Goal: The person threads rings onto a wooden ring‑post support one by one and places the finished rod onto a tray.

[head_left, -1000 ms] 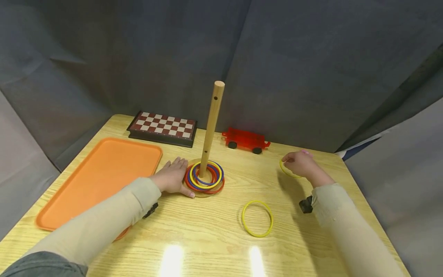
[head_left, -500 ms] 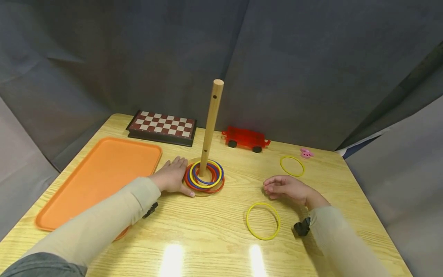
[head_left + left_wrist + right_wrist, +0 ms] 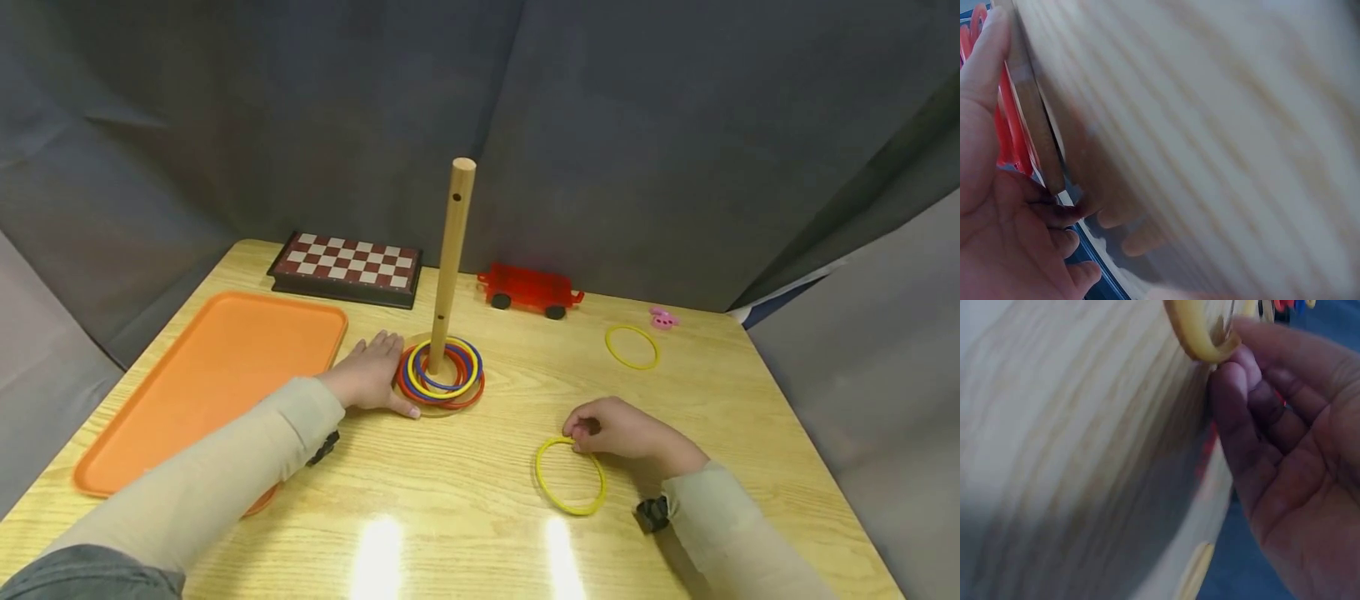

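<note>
A wooden peg [image 3: 452,258] stands upright on a round wooden base [image 3: 431,412]. Several red, blue and yellow rings [image 3: 471,392] lie stacked around its foot. Against the left side of that base rests my left hand [image 3: 371,377], fingers extended and thumb along the front edge. The left wrist view shows the palm by the base's edge, with red rings [image 3: 1017,134] behind the thumb. My right hand [image 3: 622,432] pinches the far rim of a yellow ring [image 3: 573,510] lying on the table. In the right wrist view, thumb and fingers meet at the ring [image 3: 1192,334].
Another yellow ring [image 3: 632,367] lies farther back on the right, beside a small pink toy [image 3: 663,318]. A red wheeled cart [image 3: 531,287] and a checkered board box [image 3: 347,268] stand along the back. An orange tray [image 3: 217,367] occupies the table's left side.
My right hand has left the far yellow ring, moved toward the front and left, and now pinches the nearer one. The left hand stays at the base. The head view has shifted slightly.
</note>
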